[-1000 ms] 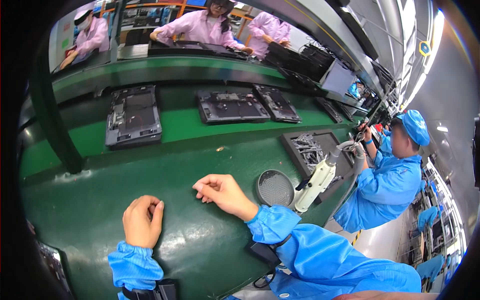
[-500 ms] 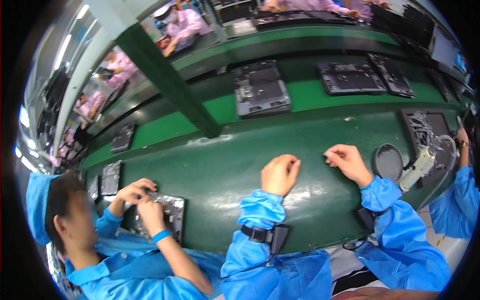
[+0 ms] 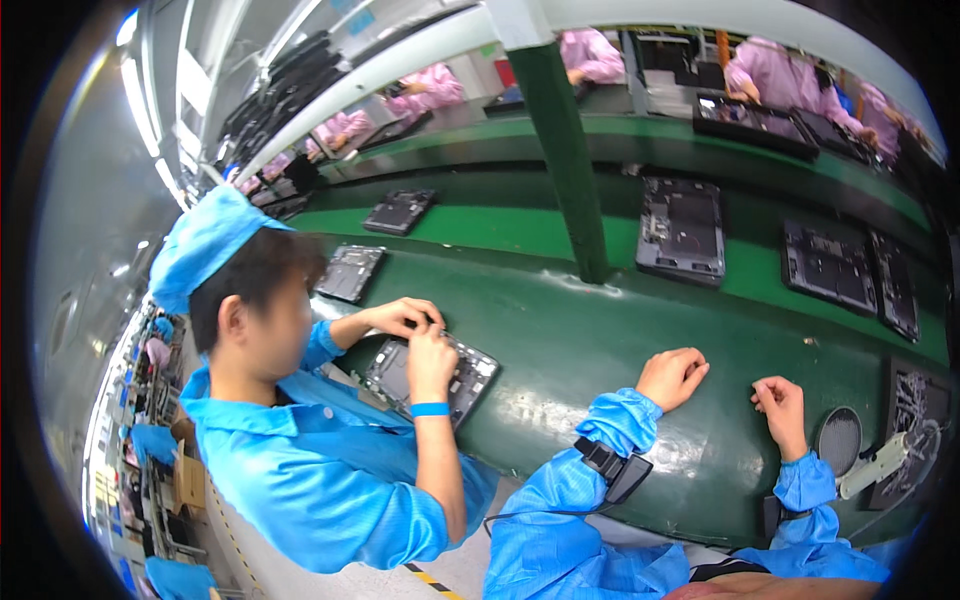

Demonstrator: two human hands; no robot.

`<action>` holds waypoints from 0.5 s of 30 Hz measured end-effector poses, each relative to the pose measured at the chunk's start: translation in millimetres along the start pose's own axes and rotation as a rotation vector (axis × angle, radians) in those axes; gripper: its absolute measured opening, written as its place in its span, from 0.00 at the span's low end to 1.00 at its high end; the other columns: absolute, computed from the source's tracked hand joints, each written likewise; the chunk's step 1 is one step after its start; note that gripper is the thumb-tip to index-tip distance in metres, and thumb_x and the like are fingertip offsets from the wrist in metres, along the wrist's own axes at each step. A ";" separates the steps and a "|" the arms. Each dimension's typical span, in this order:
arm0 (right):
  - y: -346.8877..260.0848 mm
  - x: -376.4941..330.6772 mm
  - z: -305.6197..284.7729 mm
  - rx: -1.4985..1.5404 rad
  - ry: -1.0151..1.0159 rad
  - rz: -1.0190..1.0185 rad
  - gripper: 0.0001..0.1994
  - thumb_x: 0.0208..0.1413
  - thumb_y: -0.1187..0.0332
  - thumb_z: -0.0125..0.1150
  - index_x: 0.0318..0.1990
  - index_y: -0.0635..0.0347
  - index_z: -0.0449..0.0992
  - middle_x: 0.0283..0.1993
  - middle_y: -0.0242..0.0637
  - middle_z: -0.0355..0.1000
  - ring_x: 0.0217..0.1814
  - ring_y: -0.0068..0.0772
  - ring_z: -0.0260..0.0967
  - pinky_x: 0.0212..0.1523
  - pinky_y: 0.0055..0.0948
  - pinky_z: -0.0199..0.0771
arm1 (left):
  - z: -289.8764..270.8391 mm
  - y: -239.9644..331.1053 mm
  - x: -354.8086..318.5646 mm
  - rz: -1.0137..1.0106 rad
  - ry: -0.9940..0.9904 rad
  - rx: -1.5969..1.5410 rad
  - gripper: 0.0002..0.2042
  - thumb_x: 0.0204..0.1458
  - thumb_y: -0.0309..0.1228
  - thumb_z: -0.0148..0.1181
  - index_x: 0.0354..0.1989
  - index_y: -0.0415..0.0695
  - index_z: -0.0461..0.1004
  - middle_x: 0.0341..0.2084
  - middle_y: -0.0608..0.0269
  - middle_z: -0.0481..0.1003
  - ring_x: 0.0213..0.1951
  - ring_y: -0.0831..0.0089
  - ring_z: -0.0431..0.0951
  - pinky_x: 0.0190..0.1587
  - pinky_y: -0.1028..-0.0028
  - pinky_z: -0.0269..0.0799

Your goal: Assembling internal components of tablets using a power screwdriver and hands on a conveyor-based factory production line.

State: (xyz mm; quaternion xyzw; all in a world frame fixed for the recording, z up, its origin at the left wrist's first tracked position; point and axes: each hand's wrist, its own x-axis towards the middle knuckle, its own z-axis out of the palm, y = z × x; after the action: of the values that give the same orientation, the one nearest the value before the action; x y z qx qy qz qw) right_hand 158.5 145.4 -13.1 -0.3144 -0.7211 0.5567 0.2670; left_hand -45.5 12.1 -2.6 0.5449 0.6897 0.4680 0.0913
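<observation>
My left hand (image 3: 673,379) rests on the green workbench (image 3: 560,370), its fingers loosely curled together, with nothing visible in them. To its right, my right hand (image 3: 780,410) is held over the bench with thumb and fingers drawn in. Nothing shows in that grip either, and the two hands are apart. Just right of my right hand lies a round, dark grey, mesh-like dish (image 3: 839,441). Beside it is a pale-handled powered tool (image 3: 875,465) with a cord, partly over a black tray (image 3: 882,490) with small silvery parts.
Close at left, a co-worker in blue (image 3: 330,440) works with both hands on an opened electronic chassis (image 3: 470,385). Another chassis (image 3: 350,273) lies beyond. A green post (image 3: 568,170) rises at the bench's back. Several opened chassis, one grey (image 3: 682,225), sit on the green line behind.
The view has swung left, so the scene sits further right and more of the co-worker shows. My hands stay above the same bench area, loosely curled. The co-worker still handles the chassis.
</observation>
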 end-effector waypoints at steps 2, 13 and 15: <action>-2.9 5.4 -3.7 -0.008 -0.010 -0.023 0.07 0.55 0.71 0.56 0.31 0.67 0.75 0.23 0.33 0.72 0.23 0.16 0.66 0.25 0.17 0.67 | -1.7 3.7 6.4 -0.036 -0.013 0.019 0.06 0.50 0.31 0.57 0.28 0.41 0.74 0.20 0.55 0.74 0.23 0.61 0.75 0.27 0.67 0.69; -152.4 -60.9 -36.6 0.188 0.210 -0.428 0.07 0.59 0.71 0.52 0.37 0.67 0.74 0.26 0.33 0.70 0.27 0.19 0.65 0.29 0.18 0.65 | -171.7 159.0 -101.4 0.571 0.737 -1.569 0.16 0.55 0.33 0.53 0.45 0.32 0.69 0.43 0.49 0.71 0.41 0.62 0.74 0.46 0.67 0.71; -188.6 -72.4 -32.7 0.235 0.163 -0.826 0.07 0.60 0.74 0.46 0.38 0.66 0.72 0.25 0.33 0.65 0.25 0.22 0.61 0.26 0.19 0.63 | -195.6 132.1 -106.9 0.548 0.708 -1.768 0.15 0.54 0.33 0.53 0.43 0.32 0.69 0.42 0.50 0.72 0.41 0.62 0.74 0.47 0.67 0.70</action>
State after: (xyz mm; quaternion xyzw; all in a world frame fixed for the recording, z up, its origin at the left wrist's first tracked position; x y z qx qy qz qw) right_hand 200.9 77.5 175.3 -0.0100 -0.6947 0.4548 0.5571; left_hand -40.3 -188.4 161.5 0.2499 -0.0700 0.9552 0.1423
